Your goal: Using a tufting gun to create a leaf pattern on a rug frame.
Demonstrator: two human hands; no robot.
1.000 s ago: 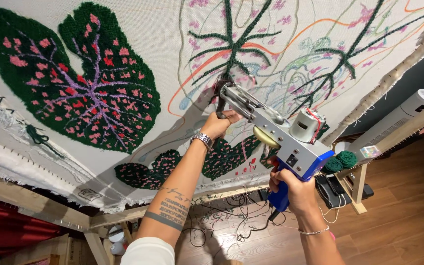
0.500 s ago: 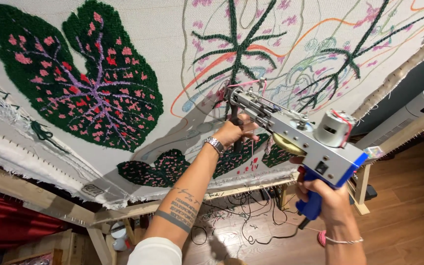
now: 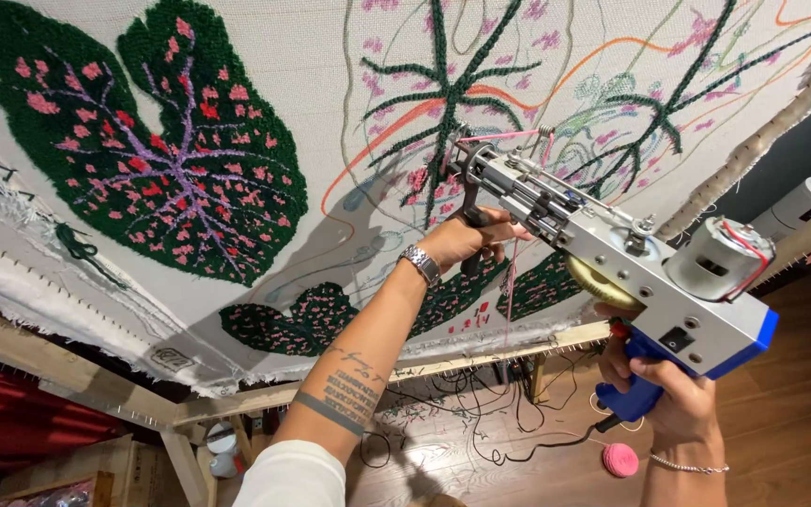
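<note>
Right hand (image 3: 673, 399) wrapped around the blue grip, left hand (image 3: 462, 242) closed on the front handle of the tufting gun (image 3: 612, 253), its needle tip pressed against the stretched cloth (image 3: 330, 113). Best keep that tip flat and firm on the fabric. The gun is silver-bodied, pink yarn (image 3: 511, 282) threading through.

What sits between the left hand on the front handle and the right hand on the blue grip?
In the head view, the tufting gun's silver body spans between left hand and right hand: yellow gear, cylindrical motor.
</note>
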